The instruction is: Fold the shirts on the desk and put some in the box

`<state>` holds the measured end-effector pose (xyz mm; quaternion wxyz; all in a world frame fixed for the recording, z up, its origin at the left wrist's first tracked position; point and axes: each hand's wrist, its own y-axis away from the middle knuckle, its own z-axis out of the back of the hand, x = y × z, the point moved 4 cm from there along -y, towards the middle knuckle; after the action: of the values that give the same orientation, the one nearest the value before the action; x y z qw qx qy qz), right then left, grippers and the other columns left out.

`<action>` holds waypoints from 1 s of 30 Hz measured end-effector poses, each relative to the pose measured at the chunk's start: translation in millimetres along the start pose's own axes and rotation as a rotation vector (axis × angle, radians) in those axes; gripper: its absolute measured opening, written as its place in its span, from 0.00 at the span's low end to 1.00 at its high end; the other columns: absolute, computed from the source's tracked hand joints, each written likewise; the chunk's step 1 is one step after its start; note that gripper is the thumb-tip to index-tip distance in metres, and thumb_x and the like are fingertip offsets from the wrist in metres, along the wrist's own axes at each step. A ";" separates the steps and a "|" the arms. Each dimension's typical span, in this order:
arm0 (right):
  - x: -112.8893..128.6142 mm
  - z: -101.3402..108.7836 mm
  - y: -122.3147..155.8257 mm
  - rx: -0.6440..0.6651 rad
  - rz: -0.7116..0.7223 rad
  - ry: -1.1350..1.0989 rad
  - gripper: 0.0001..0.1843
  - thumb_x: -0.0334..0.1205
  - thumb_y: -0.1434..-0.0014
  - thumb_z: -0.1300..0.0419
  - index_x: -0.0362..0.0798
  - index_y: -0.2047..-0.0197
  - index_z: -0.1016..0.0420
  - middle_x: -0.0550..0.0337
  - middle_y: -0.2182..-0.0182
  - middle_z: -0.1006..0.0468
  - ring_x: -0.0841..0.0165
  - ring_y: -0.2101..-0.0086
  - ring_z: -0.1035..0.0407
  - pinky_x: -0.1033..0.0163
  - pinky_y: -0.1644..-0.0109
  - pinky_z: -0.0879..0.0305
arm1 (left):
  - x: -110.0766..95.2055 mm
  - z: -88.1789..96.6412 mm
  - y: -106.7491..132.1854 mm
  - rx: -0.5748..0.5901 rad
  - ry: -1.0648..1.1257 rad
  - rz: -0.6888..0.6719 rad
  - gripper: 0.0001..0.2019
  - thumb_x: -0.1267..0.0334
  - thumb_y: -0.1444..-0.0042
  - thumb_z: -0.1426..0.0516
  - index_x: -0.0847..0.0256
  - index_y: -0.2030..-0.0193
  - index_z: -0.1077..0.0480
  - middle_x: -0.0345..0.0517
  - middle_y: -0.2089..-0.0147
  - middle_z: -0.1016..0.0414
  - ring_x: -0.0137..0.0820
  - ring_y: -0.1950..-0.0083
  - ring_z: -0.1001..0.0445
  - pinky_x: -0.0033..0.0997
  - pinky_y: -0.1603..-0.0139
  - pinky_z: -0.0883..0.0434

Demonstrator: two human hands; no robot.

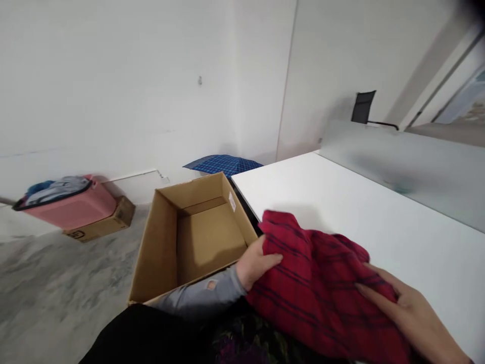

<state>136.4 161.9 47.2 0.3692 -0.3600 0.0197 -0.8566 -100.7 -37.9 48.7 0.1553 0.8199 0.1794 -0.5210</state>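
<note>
A red plaid cloth (303, 283) with dark lines, perhaps a garment, hangs between my two hands over the near edge of the white table. My left hand (256, 264) grips its left side, thumb on top and the other fingers hidden behind the fabric. At the right side, my right hand (405, 308) pinches the cloth between thumb and fingers. Just left of my left hand stands an open cardboard box (151, 247), its inside bare. My left forearm crosses the box's near edge.
The white table (280, 182) reaches right to a frosted divider (401, 162), with a black chair (362, 107) beyond. A blue checked umbrella (227, 164) lies behind the box. At left, a pink bin (76, 207) full of cloth sits on a closed carton (123, 215).
</note>
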 end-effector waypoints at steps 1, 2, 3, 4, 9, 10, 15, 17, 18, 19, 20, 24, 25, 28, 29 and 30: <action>27.0 -8.9 -13.2 0.045 0.031 -0.046 0.27 0.61 0.51 0.38 0.58 0.52 0.22 0.58 0.58 0.18 0.55 0.61 0.23 0.53 0.56 0.24 | -21.0 20.0 6.1 -0.037 -0.052 -0.061 0.28 0.57 0.58 0.32 0.65 0.50 0.31 0.53 0.52 0.22 0.43 0.49 0.25 0.45 0.42 0.32; 55.0 -19.7 -26.8 0.084 0.068 -0.082 0.27 0.60 0.50 0.37 0.56 0.50 0.23 0.57 0.56 0.19 0.55 0.59 0.23 0.53 0.54 0.26 | -40.8 41.4 13.7 -0.079 -0.110 -0.102 0.28 0.57 0.56 0.32 0.64 0.48 0.32 0.52 0.49 0.23 0.43 0.48 0.26 0.44 0.42 0.32; 83.3 -32.3 -40.5 0.102 0.112 -0.107 0.27 0.58 0.49 0.37 0.54 0.49 0.24 0.56 0.55 0.19 0.55 0.57 0.24 0.52 0.51 0.27 | -59.0 63.6 22.1 -0.134 -0.167 -0.133 0.28 0.57 0.54 0.33 0.63 0.47 0.32 0.52 0.48 0.24 0.42 0.47 0.26 0.43 0.42 0.32; 111.2 -47.2 -54.0 0.105 0.161 -0.125 0.27 0.57 0.49 0.37 0.53 0.49 0.24 0.56 0.55 0.19 0.55 0.57 0.24 0.51 0.49 0.28 | -75.4 86.0 30.9 -0.199 -0.222 -0.157 0.28 0.56 0.53 0.34 0.63 0.46 0.33 0.52 0.47 0.24 0.42 0.47 0.26 0.43 0.42 0.31; 228.2 -155.9 -114.1 0.183 0.444 -0.257 0.25 0.46 0.46 0.39 0.48 0.46 0.27 0.55 0.51 0.21 0.58 0.52 0.27 0.52 0.44 0.32 | -123.9 191.8 61.4 -0.528 -0.394 -0.245 0.31 0.50 0.53 0.35 0.64 0.45 0.34 0.52 0.48 0.24 0.42 0.50 0.25 0.44 0.47 0.28; 244.4 -180.5 -125.2 0.203 0.481 -0.273 0.25 0.45 0.46 0.39 0.48 0.45 0.27 0.54 0.51 0.22 0.59 0.52 0.27 0.52 0.44 0.33 | -127.2 212.8 61.6 -0.567 -0.420 -0.260 0.32 0.49 0.53 0.36 0.64 0.44 0.35 0.52 0.47 0.24 0.42 0.50 0.25 0.44 0.48 0.27; 281.4 -292.8 -168.5 0.405 0.525 0.004 0.31 0.39 0.47 0.36 0.37 0.41 0.33 0.41 0.46 0.28 0.56 0.47 0.33 0.50 0.41 0.38 | -114.5 323.9 26.1 -0.639 -1.081 0.001 0.30 0.48 0.44 0.44 0.69 0.41 0.39 0.59 0.44 0.28 0.44 0.45 0.27 0.42 0.46 0.29; 279.4 -319.2 -173.3 0.437 0.554 0.188 0.30 0.33 0.47 0.37 0.31 0.42 0.35 0.33 0.42 0.35 0.51 0.42 0.40 0.49 0.39 0.41 | -96.6 363.8 1.5 -0.565 -1.484 0.335 0.30 0.49 0.44 0.45 0.73 0.42 0.39 0.67 0.45 0.29 0.48 0.45 0.27 0.44 0.46 0.30; 277.1 -326.4 -172.4 0.430 0.585 0.242 0.28 0.30 0.46 0.39 0.31 0.42 0.35 0.31 0.40 0.38 0.50 0.40 0.44 0.48 0.38 0.43 | -87.2 379.1 -11.6 -0.510 -1.600 0.452 0.30 0.50 0.45 0.44 0.74 0.44 0.37 0.70 0.45 0.29 0.50 0.45 0.28 0.45 0.46 0.31; 274.5 -329.7 -169.7 0.418 0.626 0.268 0.25 0.28 0.45 0.42 0.32 0.43 0.34 0.32 0.39 0.40 0.50 0.39 0.46 0.47 0.38 0.44 | -77.1 390.4 -25.4 -0.445 -1.658 0.522 0.28 0.50 0.47 0.42 0.72 0.46 0.35 0.70 0.46 0.28 0.52 0.44 0.28 0.45 0.46 0.31; 271.6 -329.2 -165.5 0.402 0.667 0.269 0.23 0.27 0.43 0.45 0.34 0.44 0.33 0.34 0.39 0.40 0.51 0.39 0.47 0.48 0.38 0.45 | -66.0 397.8 -39.6 -0.380 -1.677 0.551 0.27 0.51 0.50 0.40 0.70 0.49 0.32 0.68 0.47 0.28 0.52 0.44 0.28 0.45 0.46 0.31; 257.5 -295.8 -145.5 0.353 0.761 0.159 0.15 0.30 0.40 0.48 0.43 0.51 0.28 0.45 0.42 0.34 0.57 0.41 0.43 0.50 0.38 0.43 | -4.4 394.8 -89.6 -0.132 -1.701 0.612 0.30 0.51 0.63 0.32 0.61 0.52 0.26 0.61 0.49 0.25 0.53 0.46 0.28 0.45 0.46 0.31; 252.2 -281.1 -141.3 0.328 0.755 0.124 0.14 0.31 0.39 0.49 0.45 0.52 0.27 0.47 0.44 0.33 0.58 0.42 0.41 0.50 0.38 0.42 | 14.3 387.3 -99.0 -0.092 -1.711 0.613 0.36 0.51 0.66 0.31 0.60 0.47 0.28 0.62 0.46 0.26 0.55 0.44 0.29 0.49 0.46 0.32; 228.3 -230.0 -129.2 0.195 0.696 0.043 0.14 0.33 0.37 0.50 0.48 0.52 0.28 0.50 0.46 0.30 0.60 0.45 0.38 0.51 0.41 0.38 | 68.2 354.8 -120.2 -0.031 -1.756 0.566 0.52 0.52 0.68 0.30 0.56 0.33 0.42 0.64 0.32 0.43 0.65 0.35 0.43 0.62 0.43 0.38; 217.6 -212.5 -124.1 0.142 0.671 0.031 0.14 0.33 0.37 0.50 0.49 0.52 0.28 0.51 0.46 0.29 0.60 0.45 0.37 0.51 0.42 0.37 | 82.9 343.0 -125.5 -0.027 -1.775 0.541 0.53 0.51 0.65 0.31 0.53 0.31 0.47 0.63 0.29 0.49 0.66 0.32 0.48 0.65 0.43 0.40; 206.0 -195.6 -118.1 0.090 0.646 0.025 0.14 0.33 0.36 0.50 0.50 0.52 0.28 0.51 0.47 0.28 0.60 0.45 0.36 0.51 0.42 0.36 | 94.9 332.2 -130.1 -0.031 -1.794 0.518 0.51 0.50 0.60 0.33 0.52 0.30 0.49 0.62 0.27 0.54 0.66 0.31 0.52 0.66 0.43 0.42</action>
<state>-156.5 69.1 61.8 0.6372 -0.3080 0.0994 -0.6994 -388.1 -56.6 -182.3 0.3580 0.1230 -0.1891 -0.9061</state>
